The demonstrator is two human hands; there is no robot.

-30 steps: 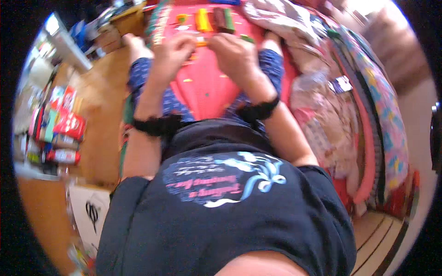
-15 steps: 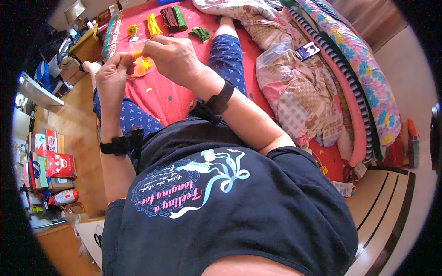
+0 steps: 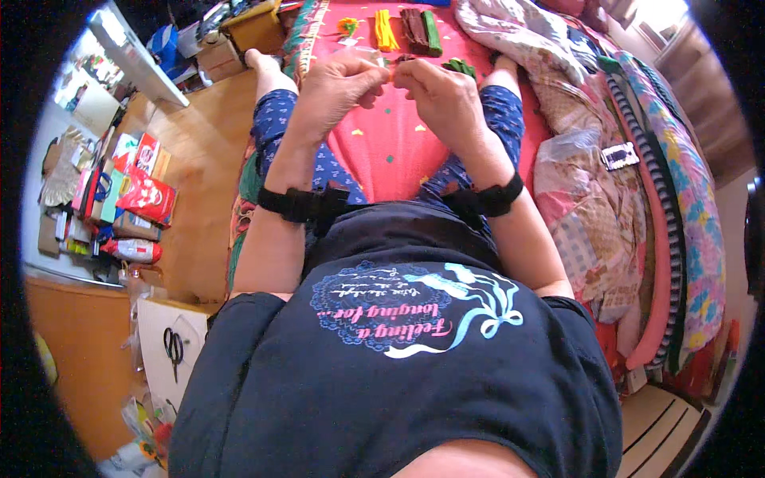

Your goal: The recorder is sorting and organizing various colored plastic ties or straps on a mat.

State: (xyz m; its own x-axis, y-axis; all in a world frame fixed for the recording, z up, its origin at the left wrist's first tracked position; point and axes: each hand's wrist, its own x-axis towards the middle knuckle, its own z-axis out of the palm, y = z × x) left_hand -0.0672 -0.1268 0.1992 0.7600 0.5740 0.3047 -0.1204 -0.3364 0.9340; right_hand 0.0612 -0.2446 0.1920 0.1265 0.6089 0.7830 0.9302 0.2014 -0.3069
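Observation:
My left hand and my right hand meet above the red bed sheet, between my legs. Both are closed in a pinch, fingertips almost touching. A small orange piece shows between them; its kind is too small to make out, and fingers cover most of it. Beyond the hands lie a bundle of yellow fuzzy stems, a brown bundle and a green bundle. A small orange-yellow flower rests left of these. Several green pieces lie just past my right hand.
On the right are a crumpled patchwork quilt, a phone-like dark object and a rolled floral quilt. To the left, black scissors lie on a white surface, and a red bag stands beyond the wooden floor.
The view has swung left, so the scene sits farther right. My hands are now level and side by side; before, the right was higher, with orange between them. Both still pinch.

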